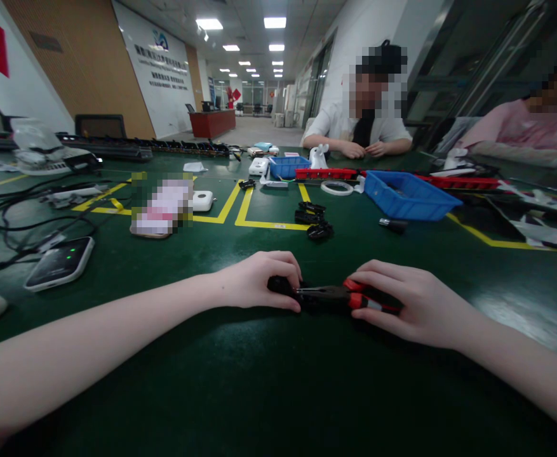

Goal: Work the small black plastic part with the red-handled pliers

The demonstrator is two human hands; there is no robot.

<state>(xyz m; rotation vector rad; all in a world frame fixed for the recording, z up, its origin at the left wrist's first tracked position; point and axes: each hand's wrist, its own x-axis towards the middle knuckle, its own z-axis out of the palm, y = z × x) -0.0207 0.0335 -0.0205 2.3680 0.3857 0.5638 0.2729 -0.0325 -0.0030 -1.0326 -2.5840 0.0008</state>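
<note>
My right hand (414,301) is closed around the red and black handles of long-nose pliers (328,293). Their jaws point left and reach a small black part (282,285). That part sits between the thumb and fingers of my left hand (271,279), which cover much of it, so its exact kind cannot be made out. Whether the plier tips are clamped on it is too dark to tell. Both hands are low over the dark green table (240,393). Beyond them lies a small group of similar-looking black pieces (315,222).
Behind the pieces are blue bins (409,195), a roll of tape (336,188) and a small black cylinder (393,225). At left lie a phone (161,209), a device with green lights (61,263) and cables (2,209). Two people sit across the table.
</note>
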